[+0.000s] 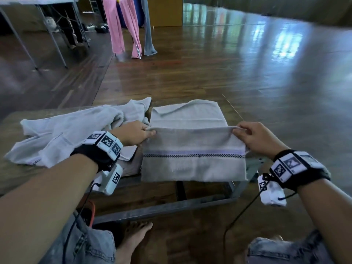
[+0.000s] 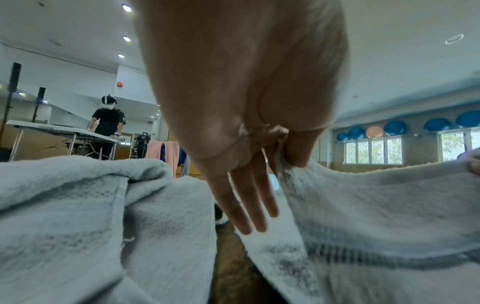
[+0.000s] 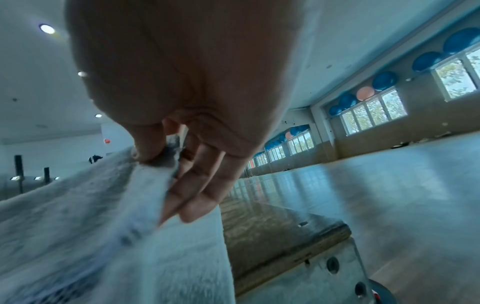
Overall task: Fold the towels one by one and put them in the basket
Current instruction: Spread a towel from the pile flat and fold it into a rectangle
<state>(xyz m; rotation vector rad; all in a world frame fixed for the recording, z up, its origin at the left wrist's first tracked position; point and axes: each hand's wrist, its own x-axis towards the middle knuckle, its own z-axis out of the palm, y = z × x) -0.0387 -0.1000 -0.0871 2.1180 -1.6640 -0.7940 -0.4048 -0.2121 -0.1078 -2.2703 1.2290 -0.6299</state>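
Fold in progress. The left hand and right hand each pinch one end of a raised fold in the striped grey towel, which lies on the low wooden table with its near edge overhanging. Judged best practice: keep both ends level and lay edge on edge. Unfolded towels lie left. No basket visible. Polished wooden floor; drying rack beyond.

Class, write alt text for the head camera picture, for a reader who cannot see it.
Two bare hands, left hand and right hand, pinch the raised fold of a beige terry towel with a checked stripe on a low wooden table. A crumpled pale grey towel lies beside its left edge.
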